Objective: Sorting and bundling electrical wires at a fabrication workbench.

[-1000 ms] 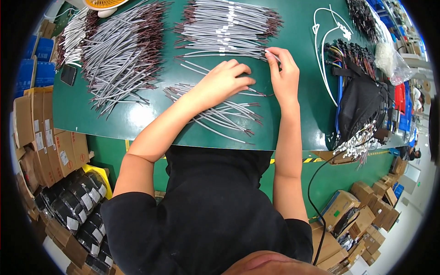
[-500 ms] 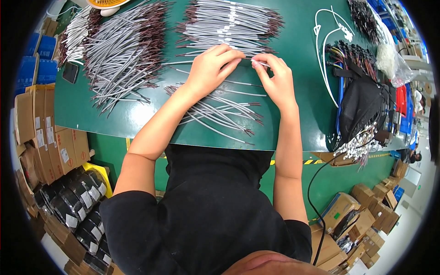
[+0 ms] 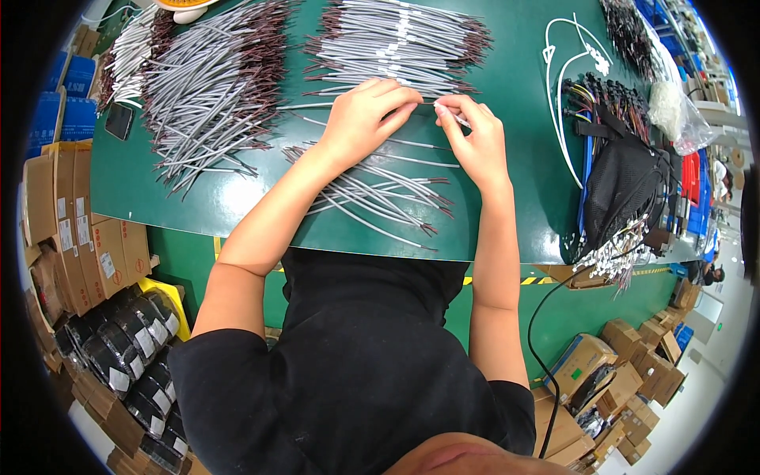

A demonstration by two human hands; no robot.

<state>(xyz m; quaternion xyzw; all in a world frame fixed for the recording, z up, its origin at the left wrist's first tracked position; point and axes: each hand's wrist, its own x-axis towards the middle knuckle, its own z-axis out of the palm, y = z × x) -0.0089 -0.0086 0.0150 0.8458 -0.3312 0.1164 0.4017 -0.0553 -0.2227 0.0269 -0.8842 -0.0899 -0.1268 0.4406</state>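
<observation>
In the head view, the grey cable (image 3: 305, 106) runs left to right above the surface (image 3: 538, 214), passing behind the left hand (image 3: 368, 119), whose fingers pinch it close to its right end. That dark tip points rightward, straight at the right hand (image 3: 480, 142), just beside it! The right fingers press together around a slim whitish piece (image 3: 464, 122), too small to read clearly. Far side, bundled cables (image 3: 372, 52) lie roughly parallel; near side, loose cables (image 3: 380, 192) slant.

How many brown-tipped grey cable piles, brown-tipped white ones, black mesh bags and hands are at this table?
Grey cable piles: 3 (large left pile, labelled rows, small near pile)
White cable pile: 1
Black mesh bag: 1
Hands: 2 (left hand, right hand)
Total: 7
</observation>
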